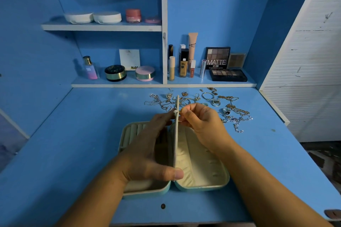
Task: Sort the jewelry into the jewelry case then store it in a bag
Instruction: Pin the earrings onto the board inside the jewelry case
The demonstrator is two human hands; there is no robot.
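Observation:
A light green jewelry case point(203, 184) lies open on the blue desk, cream lined, with a thin middle divider panel point(176, 134) standing upright. My left hand point(147, 153) grips that panel, thumb at its near end and fingers near its top. My right hand point(201, 125) pinches a small gold piece point(181, 110) against the panel's top, next to a small white tab. A pile of gold and silver chains, rings and earrings point(208, 103) lies spread on the desk behind the case. No bag is in view.
The desk's back shelf holds cosmetics: a perfume bottle point(90, 68), round compacts point(115, 73), tubes and an eyeshadow palette point(227, 75). An upper shelf carries white pads and a pink jar point(133, 15). A white slatted panel stands at the right.

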